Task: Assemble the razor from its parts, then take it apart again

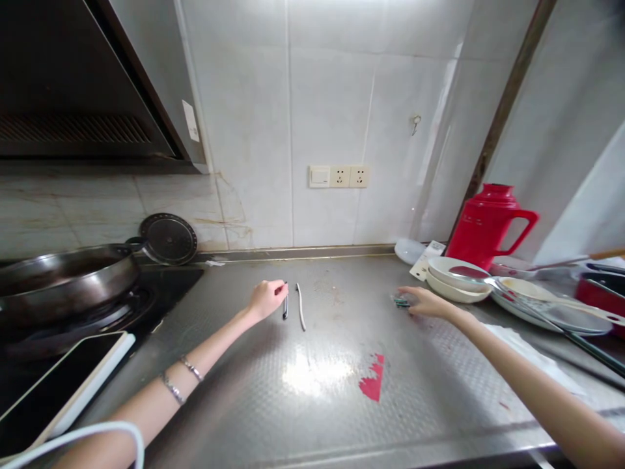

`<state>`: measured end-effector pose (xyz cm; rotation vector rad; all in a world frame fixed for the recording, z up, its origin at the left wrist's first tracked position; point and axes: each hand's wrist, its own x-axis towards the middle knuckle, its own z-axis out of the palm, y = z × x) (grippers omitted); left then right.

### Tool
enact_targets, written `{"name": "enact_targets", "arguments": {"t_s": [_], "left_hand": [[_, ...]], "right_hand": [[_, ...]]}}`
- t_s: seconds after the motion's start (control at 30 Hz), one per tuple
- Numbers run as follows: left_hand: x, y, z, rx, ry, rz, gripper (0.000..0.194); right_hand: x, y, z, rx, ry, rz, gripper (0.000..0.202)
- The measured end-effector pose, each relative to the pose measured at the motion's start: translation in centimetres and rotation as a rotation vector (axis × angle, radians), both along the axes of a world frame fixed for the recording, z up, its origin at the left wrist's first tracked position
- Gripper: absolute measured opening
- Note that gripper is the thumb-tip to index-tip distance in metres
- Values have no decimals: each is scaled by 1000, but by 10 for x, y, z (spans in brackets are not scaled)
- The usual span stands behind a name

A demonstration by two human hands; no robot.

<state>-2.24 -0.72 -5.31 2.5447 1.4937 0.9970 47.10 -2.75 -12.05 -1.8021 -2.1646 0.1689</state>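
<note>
My left hand (267, 299) is closed in a pinch at the upper end of a short, thin black pen-like thing (286, 307), which stands out below the fingertips near the steel counter. Just right of it lies a thin white cord-like strip (301, 307), apart from the hand. Further right, my right hand (426, 303) reaches low over the counter. Its fingers and thumb are around a small clear and green thing (401, 301), partly hidden by them; its kind is too small to tell. A torn red scrap (374, 379) is on the counter between my arms.
A pan (68, 280) sits on the stove at left, with a phone-like device (63, 391) and a white cable (112, 426) in front. Stacked bowls (456, 286), a red thermos (488, 225), ladles and a white cloth (530, 352) crowd the right side.
</note>
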Motion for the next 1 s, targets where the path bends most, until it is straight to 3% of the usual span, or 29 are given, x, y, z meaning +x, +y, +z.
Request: {"name": "enact_targets", "arguments": {"t_s": [0.73, 0.87, 1.0], "left_hand": [[17, -3, 0, -113, -200, -166, 36], [27, -5, 1, -13, -177, -154, 26], [42, -9, 5, 48, -134, -193, 16]], "right_hand": [[-7, -1, 22, -12, 45, 56, 61], [-33, 5, 35, 57, 32, 103, 63], [-79, 6, 54, 70, 29, 213, 70]]}}
